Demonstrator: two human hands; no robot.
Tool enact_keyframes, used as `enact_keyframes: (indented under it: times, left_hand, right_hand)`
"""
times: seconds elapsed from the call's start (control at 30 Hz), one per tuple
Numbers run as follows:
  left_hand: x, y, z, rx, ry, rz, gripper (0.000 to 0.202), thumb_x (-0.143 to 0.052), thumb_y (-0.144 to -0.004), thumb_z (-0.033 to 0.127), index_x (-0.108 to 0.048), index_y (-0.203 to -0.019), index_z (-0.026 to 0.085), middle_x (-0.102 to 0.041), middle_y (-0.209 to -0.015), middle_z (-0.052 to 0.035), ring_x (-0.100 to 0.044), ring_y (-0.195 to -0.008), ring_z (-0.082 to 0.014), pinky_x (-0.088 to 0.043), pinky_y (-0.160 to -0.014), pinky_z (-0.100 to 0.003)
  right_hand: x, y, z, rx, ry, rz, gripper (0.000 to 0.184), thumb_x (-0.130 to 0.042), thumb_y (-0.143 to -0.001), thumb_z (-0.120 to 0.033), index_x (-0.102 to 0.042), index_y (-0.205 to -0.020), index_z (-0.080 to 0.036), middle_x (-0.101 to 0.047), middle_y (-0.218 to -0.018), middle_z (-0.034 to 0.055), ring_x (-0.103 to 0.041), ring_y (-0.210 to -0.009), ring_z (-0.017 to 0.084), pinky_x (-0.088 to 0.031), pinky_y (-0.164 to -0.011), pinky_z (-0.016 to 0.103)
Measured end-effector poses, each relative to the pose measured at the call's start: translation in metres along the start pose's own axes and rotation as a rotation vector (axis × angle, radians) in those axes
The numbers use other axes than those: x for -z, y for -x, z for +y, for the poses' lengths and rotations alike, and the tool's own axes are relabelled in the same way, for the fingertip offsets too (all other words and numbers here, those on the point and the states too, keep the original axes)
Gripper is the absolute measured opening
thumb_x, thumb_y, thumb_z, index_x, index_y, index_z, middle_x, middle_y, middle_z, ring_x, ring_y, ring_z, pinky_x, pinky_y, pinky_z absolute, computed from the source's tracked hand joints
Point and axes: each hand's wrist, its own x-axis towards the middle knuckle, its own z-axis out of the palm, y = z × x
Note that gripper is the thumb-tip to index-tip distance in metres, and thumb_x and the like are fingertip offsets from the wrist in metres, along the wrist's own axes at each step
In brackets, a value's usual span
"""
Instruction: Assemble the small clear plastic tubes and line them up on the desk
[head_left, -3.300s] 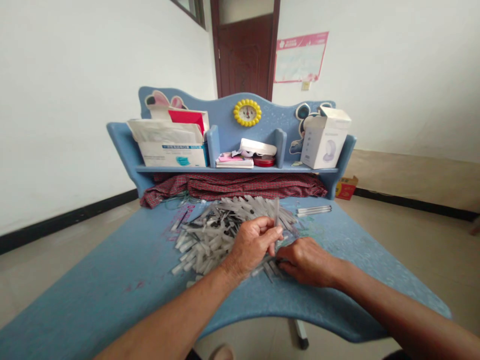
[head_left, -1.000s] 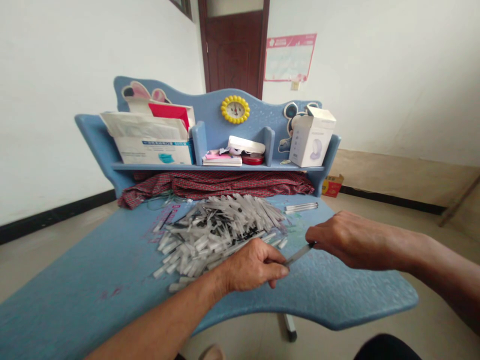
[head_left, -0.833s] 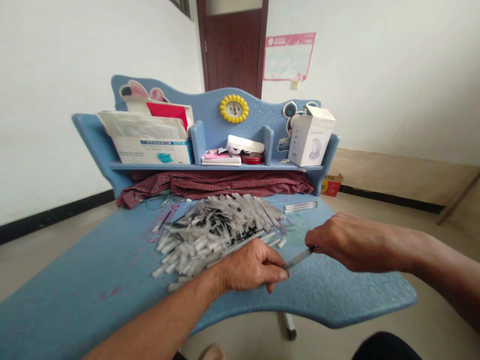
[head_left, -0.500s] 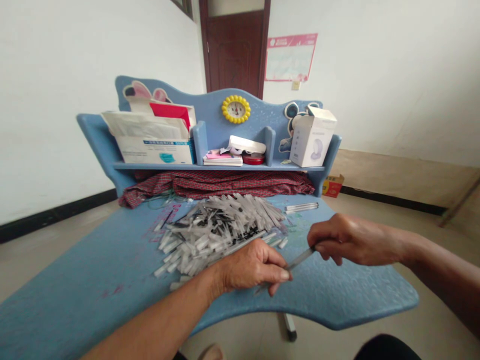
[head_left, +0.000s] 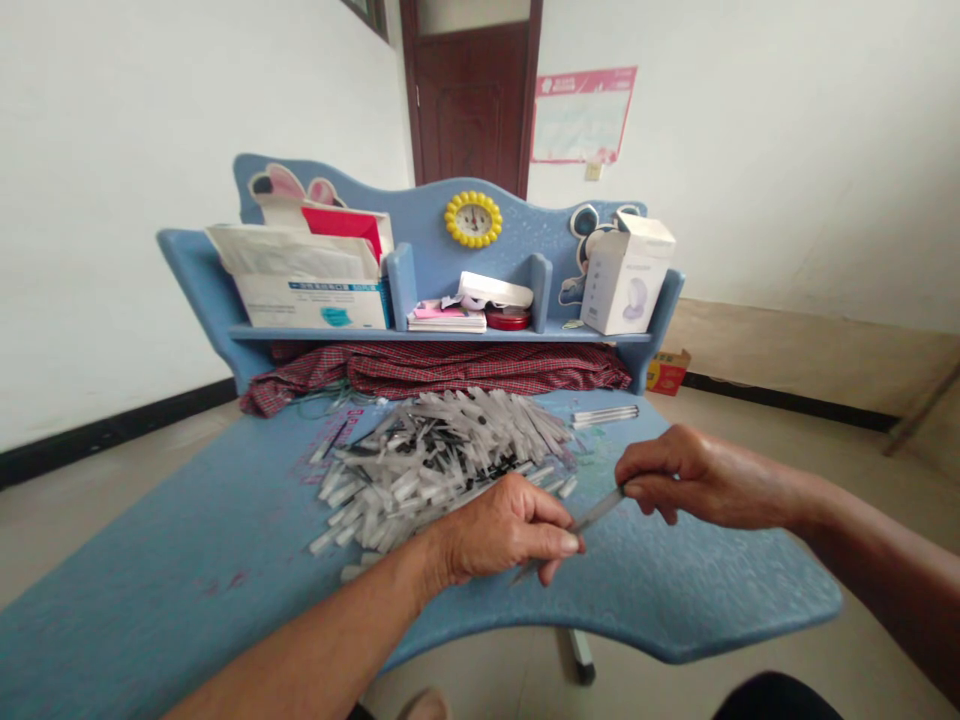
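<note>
Left hand (head_left: 517, 530) and right hand (head_left: 686, 475) pinch one tube (head_left: 600, 509); the middle shelf bay (head_left: 403, 288) holds booklets (head_left: 448, 322) (red case (head_left: 508, 321) alongside).

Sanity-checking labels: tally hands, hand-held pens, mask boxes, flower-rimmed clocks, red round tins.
Hands (left hand, right hand): 2
Pen held by both: 1
Mask box: 1
Yellow flower-rimmed clock: 1
Red round tin: 1
Total: 6

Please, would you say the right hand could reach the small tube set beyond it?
Probably yes: nothing blocks the right hand from the small tube set, though that hand holds a tube.
</note>
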Motion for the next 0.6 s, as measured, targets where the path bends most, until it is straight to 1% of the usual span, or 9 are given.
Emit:
enact_keyframes:
  times: [0.07, 0.13, 0.27, 0.37, 0.43, 0.5, 0.57, 0.6]
  left_hand:
    - [0.0, 0.0, -0.002, 0.003, -0.018, -0.01, 0.028, -0.058, -0.075, 0.036, -0.067, -0.071, 0.01, -0.053, -0.053, 0.0013, -0.033, -0.047, -0.006, -0.025, -0.046, -0.021]
    - [0.001, -0.001, -0.004, 0.001, -0.03, -0.018, 0.029, -0.058, -0.075, 0.037, -0.067, -0.072, 0.01, -0.051, -0.052, 0.0016, -0.032, -0.046, -0.006, -0.025, -0.046, -0.021]
    - [0.002, -0.001, -0.006, -0.012, -0.05, -0.045, 0.031, -0.058, -0.076, 0.039, -0.066, -0.07, 0.01, -0.049, -0.051, 0.0021, -0.03, -0.046, -0.0058, -0.024, -0.045, -0.021]
    - [0.002, 0.0, -0.005, -0.018, -0.047, -0.058, 0.031, -0.057, -0.077, 0.039, -0.066, -0.069, 0.01, -0.05, -0.051, 0.0019, -0.031, -0.045, -0.0056, -0.024, -0.045, -0.021]
    - [0.002, 0.0, -0.004, -0.019, -0.028, -0.048, 0.031, -0.058, -0.076, 0.039, -0.066, -0.071, 0.01, -0.052, -0.052, 0.0014, -0.032, -0.046, -0.0059, -0.025, -0.046, -0.021]
    - [0.002, -0.001, -0.003, -0.014, -0.005, -0.035, 0.03, -0.058, -0.076, 0.039, -0.067, -0.073, 0.011, -0.055, -0.054, 0.0009, -0.035, -0.047, -0.0062, -0.026, -0.046, -0.02]
    - [0.001, -0.001, -0.002, -0.012, 0.004, -0.027, 0.029, -0.059, -0.075, 0.039, -0.067, -0.073, 0.011, -0.056, -0.056, 0.0006, -0.036, -0.048, -0.0062, -0.027, -0.047, -0.02]
    - [0.001, -0.001, -0.002, -0.013, 0.003, -0.024, 0.029, -0.059, -0.075, 0.039, -0.067, -0.072, 0.011, -0.056, -0.056, 0.0005, -0.036, -0.048, -0.0061, -0.027, -0.047, -0.02]
  right_hand:
    - [0.001, 0.0, -0.001, 0.001, 0.046, -0.015, 0.021, -0.046, -0.088, -0.028, -0.059, -0.079, -0.014, -0.056, -0.066, 0.0002, -0.054, -0.053, 0.007, -0.041, -0.048, 0.017]
    - [0.001, -0.001, -0.002, -0.023, 0.045, -0.034, 0.024, -0.045, -0.089, -0.029, -0.057, -0.075, -0.014, -0.055, -0.062, -0.0005, -0.052, -0.05, 0.007, -0.039, -0.046, 0.017]
    - [-0.003, -0.002, 0.001, -0.091, -0.073, -0.101, 0.032, -0.044, -0.09, -0.036, -0.05, -0.066, -0.015, -0.053, -0.057, -0.0019, -0.049, -0.044, 0.006, -0.037, -0.043, 0.017]
    - [-0.005, -0.002, 0.006, -0.111, -0.173, -0.101, 0.038, -0.044, -0.089, -0.043, -0.049, -0.064, -0.015, -0.054, -0.056, -0.0014, -0.048, -0.043, 0.006, -0.037, -0.043, 0.018]
    - [-0.004, -0.002, 0.009, -0.1, -0.211, -0.075, 0.04, -0.045, -0.087, -0.049, -0.053, -0.068, -0.014, -0.054, -0.058, -0.001, -0.05, -0.045, 0.007, -0.038, -0.044, 0.018]
    - [-0.003, -0.001, 0.01, -0.092, -0.25, -0.031, 0.039, -0.05, -0.084, -0.052, -0.057, -0.08, -0.014, -0.055, -0.061, -0.0013, -0.052, -0.048, 0.007, -0.04, -0.045, 0.019]
    - [-0.002, -0.002, 0.011, -0.104, -0.308, 0.006, 0.04, -0.057, -0.078, -0.053, -0.056, -0.092, -0.014, -0.054, -0.062, -0.0025, -0.053, -0.049, 0.008, -0.042, -0.046, 0.019]
    - [-0.002, -0.002, 0.011, -0.117, -0.336, 0.016, 0.041, -0.06, -0.076, -0.052, -0.055, -0.094, -0.015, -0.054, -0.062, -0.0029, -0.052, -0.049, 0.008, -0.043, -0.046, 0.019]
